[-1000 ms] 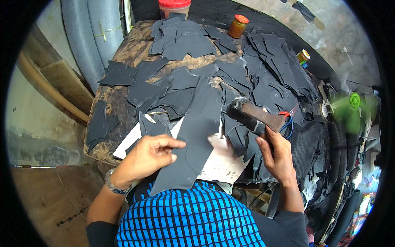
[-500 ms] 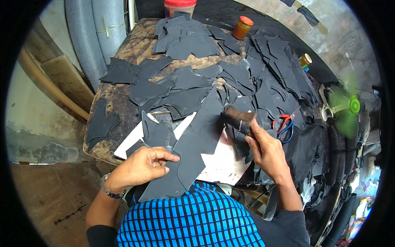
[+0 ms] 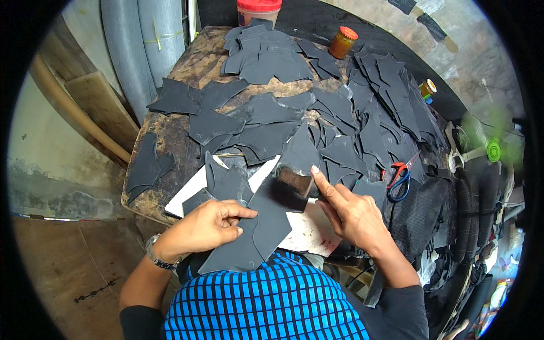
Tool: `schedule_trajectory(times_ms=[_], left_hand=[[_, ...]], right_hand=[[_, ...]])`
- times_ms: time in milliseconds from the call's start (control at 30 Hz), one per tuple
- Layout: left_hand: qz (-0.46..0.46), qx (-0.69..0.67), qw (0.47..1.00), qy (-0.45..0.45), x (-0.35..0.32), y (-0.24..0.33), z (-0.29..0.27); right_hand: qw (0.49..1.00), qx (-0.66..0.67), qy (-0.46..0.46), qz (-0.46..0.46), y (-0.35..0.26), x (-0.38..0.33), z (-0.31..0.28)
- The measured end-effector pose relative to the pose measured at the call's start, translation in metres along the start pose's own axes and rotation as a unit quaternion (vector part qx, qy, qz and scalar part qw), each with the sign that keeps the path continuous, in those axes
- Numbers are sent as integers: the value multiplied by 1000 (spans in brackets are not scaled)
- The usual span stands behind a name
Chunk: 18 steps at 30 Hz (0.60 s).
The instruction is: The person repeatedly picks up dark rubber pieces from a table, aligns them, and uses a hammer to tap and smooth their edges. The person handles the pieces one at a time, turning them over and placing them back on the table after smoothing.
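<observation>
Fingers of the left hand (image 3: pixel 207 226) lie together, flat on a dark cut piece (image 3: pixel 258 226), thumb out along its edge, pinning it to the white board (image 3: pixel 309 229) at the near edge of the table (image 3: pixel 170 153). The fingers of the right hand (image 3: pixel 354 218) are clamped round a brush (image 3: pixel 296 181), index finger stretched along its back, bristles down on the top end of the same piece.

Since a second ago the brush has come down: it was lifted clear of the piece and tilted, and now it sits on it, nearer the person. The left hand has slid a little toward the piece's middle and kept its press. I judge that a stroke across the piece is under way, with the left hand stopping it from shifting.

The piece is thin, matt, dark grey, long with a curved notch on its left side, and lies flat, running from the brush down to the blue checked shirt. Its surface near the brush looks slightly glossier, though I cannot tell whether it is wet.

Further right, red-and-blue scissors (image 3: pixel 398 178) rest on other dark pieces (image 3: pixel 385 124), which cover most of the table. An orange-lidded jar (image 3: pixel 343 42) stands at the far edge.
</observation>
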State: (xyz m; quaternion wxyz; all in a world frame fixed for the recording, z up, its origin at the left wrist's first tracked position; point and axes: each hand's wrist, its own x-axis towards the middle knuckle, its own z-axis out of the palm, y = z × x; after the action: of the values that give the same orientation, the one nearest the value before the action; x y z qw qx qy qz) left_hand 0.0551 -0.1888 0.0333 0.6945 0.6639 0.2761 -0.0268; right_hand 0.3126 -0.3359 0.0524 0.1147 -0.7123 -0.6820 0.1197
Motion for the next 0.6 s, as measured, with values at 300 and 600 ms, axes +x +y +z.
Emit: schedule_trajectory(times_ms=[300, 600], left_hand=[[33, 14, 999, 40, -3, 2, 6], [227, 155, 949, 152, -14, 30, -1]], right_hand=[[996, -61, 40, -44, 3, 4, -15], [977, -140, -86, -138, 30, -44, -35]])
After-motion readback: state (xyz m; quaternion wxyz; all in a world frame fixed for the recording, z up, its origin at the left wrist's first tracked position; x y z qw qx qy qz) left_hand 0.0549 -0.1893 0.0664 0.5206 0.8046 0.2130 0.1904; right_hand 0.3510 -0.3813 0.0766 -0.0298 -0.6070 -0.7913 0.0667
